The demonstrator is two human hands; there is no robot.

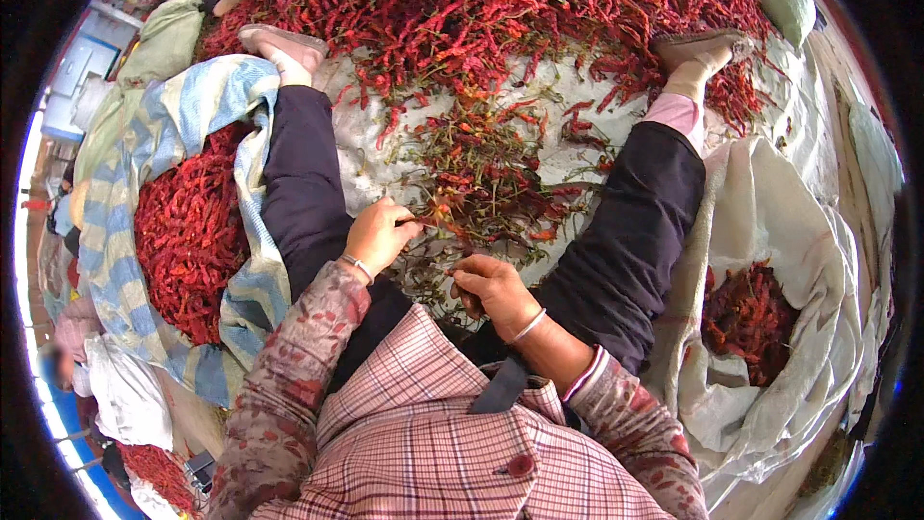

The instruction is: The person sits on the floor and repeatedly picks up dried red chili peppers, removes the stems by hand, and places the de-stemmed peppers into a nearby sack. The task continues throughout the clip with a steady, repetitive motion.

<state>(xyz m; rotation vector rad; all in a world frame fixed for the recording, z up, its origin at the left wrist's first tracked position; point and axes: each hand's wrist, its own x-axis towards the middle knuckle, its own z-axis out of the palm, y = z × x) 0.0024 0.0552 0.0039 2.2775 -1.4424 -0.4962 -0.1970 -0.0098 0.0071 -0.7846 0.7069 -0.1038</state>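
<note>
My left hand (378, 239) is closed in a pinch, with a bit of a dried red chili pepper (424, 222) showing at its fingertips. Lower and to the right, my right hand (495, 295) has its fingers curled in. What they hold, if anything, is too small to make out. Just beyond both hands lies a loose heap of chili peppers and stems (481, 159), mixed red, orange and dull green, on a pale woven sheet (371, 169). Farther off, a large pile of dried red chili peppers (500, 0) reaches across the far side.
On the left stands a blue-and-white striped sack (106, 260) with red chili peppers in it. An open white sack (818, 308) on the right holds fewer, darker ones. My outstretched legs (630, 241) flank the heap. Another person's arm (77, 332) shows at the left edge.
</note>
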